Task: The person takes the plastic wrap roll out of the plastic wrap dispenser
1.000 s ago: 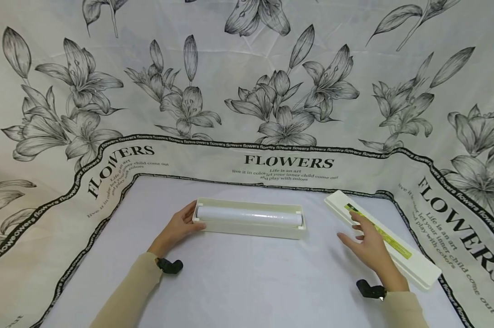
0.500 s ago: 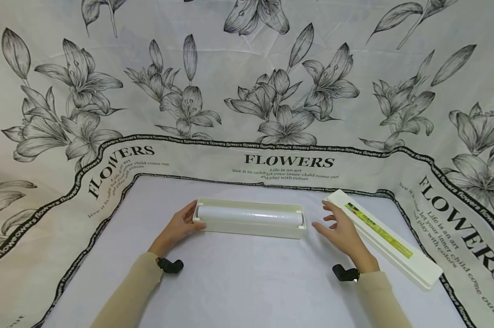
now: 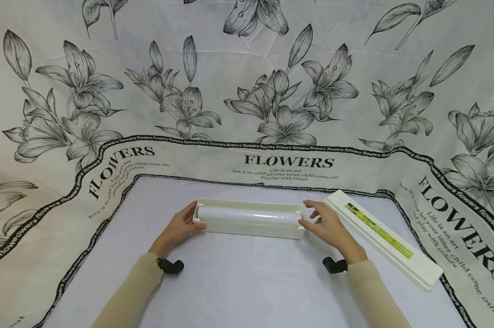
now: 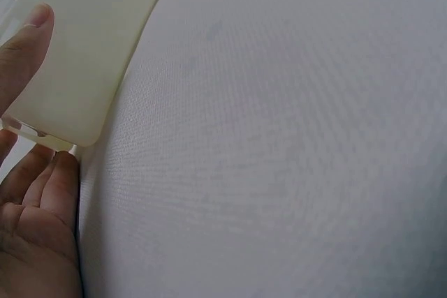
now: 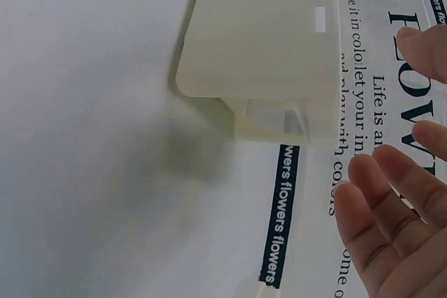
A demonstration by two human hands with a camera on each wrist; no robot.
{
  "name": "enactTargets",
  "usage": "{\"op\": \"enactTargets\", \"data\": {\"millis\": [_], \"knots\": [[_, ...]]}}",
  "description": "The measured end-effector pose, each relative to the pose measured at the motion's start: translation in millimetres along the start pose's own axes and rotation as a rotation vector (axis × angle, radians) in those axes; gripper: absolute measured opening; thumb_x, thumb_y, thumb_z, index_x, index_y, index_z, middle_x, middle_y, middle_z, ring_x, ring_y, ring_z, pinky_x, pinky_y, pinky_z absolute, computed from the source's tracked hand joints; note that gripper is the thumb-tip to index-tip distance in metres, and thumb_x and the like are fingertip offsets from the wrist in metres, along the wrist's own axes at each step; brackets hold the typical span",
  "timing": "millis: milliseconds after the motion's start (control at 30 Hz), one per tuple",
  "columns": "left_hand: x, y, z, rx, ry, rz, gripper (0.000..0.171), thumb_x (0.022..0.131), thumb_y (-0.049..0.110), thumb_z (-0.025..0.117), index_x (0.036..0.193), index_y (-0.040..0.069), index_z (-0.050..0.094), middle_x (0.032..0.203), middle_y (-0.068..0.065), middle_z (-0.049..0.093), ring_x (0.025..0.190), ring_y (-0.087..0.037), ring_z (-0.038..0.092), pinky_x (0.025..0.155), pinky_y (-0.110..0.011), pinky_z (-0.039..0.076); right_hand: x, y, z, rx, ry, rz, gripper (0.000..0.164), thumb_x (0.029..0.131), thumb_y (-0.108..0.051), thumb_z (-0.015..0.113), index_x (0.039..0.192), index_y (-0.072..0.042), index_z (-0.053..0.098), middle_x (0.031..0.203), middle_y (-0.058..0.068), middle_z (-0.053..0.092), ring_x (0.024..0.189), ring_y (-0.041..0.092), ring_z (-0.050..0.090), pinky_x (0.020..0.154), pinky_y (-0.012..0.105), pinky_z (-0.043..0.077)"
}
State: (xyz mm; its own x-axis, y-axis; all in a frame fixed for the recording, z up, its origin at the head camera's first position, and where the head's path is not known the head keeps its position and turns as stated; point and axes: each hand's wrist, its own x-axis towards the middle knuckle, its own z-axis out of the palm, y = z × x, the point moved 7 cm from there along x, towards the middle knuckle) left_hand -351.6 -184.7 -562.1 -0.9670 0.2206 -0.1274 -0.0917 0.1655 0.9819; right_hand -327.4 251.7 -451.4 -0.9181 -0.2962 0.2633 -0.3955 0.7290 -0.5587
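An uncovered long cream plastic box [image 3: 251, 229] lies on the white table in the head view, with a shiny, wrapped roll of cling film [image 3: 238, 215] inside. My left hand [image 3: 181, 228] holds the box's left end, thumb on the front wall and fingers at the end. In the left wrist view the thumb [image 4: 31, 43] lies against the cream wall. My right hand [image 3: 330, 230] is at the box's right end with its fingers spread. The right wrist view shows those fingers [image 5: 370, 200] apart from the box corner [image 5: 258, 68], holding nothing.
A long white lid [image 3: 423, 269] with a yellow-green label [image 3: 379, 232] lies slanted to the right of the right hand. White cloth [image 3: 247, 278] covers the table. Behind it rises a flower-printed cloth [image 3: 214, 159] with black lettering and a dark border.
My right hand has moved left, from over the lid to the right end of the box. The left hand, box and lid stay where they were.
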Motion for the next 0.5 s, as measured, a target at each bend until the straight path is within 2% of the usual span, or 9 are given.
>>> {"op": "enactTargets", "data": {"millis": [200, 333, 500], "knots": [[-0.2, 3.4, -0.2, -0.016, 0.002, 0.017, 0.109, 0.08, 0.021, 0.091, 0.165, 0.018, 0.023, 0.169, -0.009, 0.029, 0.155, -0.029, 0.032, 0.123, -0.038, 0.035, 12.5, -5.1, 3.5, -0.02, -0.056, 0.001, 0.052, 0.09, -0.021, 0.08, 0.134, 0.002, 0.063, 0.123, 0.02, 0.071, 0.091, 0.023, 0.064, 0.077, 0.038, 0.061], [-0.7, 3.9, 0.2, -0.019, 0.001, 0.012, 0.109, 0.08, 0.02, 0.091, 0.165, 0.017, 0.023, 0.169, -0.009, 0.029, 0.154, -0.029, 0.033, 0.123, -0.038, 0.035, 19.9, -4.2, 10.2, -0.049, -0.12, 0.007, 0.049, 0.09, -0.021, 0.081, 0.131, 0.001, 0.065, 0.116, 0.016, 0.071, 0.085, 0.018, 0.06, 0.068, 0.027, 0.054], [-1.5, 3.9, 0.3, -0.014, -0.003, 0.01, 0.11, 0.081, 0.02, 0.091, 0.166, 0.015, 0.021, 0.17, -0.012, 0.027, 0.155, -0.031, 0.032, 0.124, -0.04, 0.034, 26.4, -2.8, 18.5, -0.07, -0.188, 0.025, 0.048, 0.089, -0.02, 0.082, 0.129, 0.001, 0.066, 0.114, 0.014, 0.071, 0.081, 0.018, 0.055, 0.061, 0.025, 0.047]]}}
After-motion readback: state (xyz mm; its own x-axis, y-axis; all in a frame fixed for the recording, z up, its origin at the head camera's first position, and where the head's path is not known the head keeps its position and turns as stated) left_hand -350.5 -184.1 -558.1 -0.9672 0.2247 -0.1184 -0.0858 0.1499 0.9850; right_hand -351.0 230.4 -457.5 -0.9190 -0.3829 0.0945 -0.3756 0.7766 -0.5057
